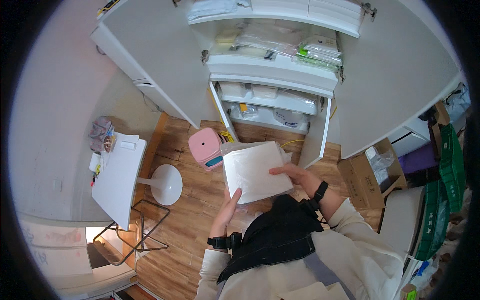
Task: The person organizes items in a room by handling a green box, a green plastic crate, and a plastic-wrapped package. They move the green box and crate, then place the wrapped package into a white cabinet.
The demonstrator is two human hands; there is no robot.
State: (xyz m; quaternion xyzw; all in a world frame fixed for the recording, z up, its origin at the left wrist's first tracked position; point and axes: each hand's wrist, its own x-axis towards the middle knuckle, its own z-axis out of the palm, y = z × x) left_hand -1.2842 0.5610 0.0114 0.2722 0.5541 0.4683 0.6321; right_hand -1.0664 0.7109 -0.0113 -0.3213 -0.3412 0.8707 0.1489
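Between my two hands is a square white stack in clear plastic wrap (258,172), perhaps sheets or napkins; I cannot tell which. My left hand (227,206) grips its lower left corner, thumb on top. On the right edge my right hand (292,172) has hold of it, thumb laid across the top face. The stack is held over the wooden floor (191,213). Beyond it stands a white cabinet (273,80) with its upper and lower doors open. Packets in clear plastic (270,37) and flatter wrapped packs (320,50) lie on a middle shelf.
A pink stool-like box (205,146) stands on the floor near the cabinet's open lower door (317,137). To the right are a cardboard box (362,183) and green plastic crates (433,221). On the left, a white table (120,176) has a round base, beside a metal-framed chair (142,232).
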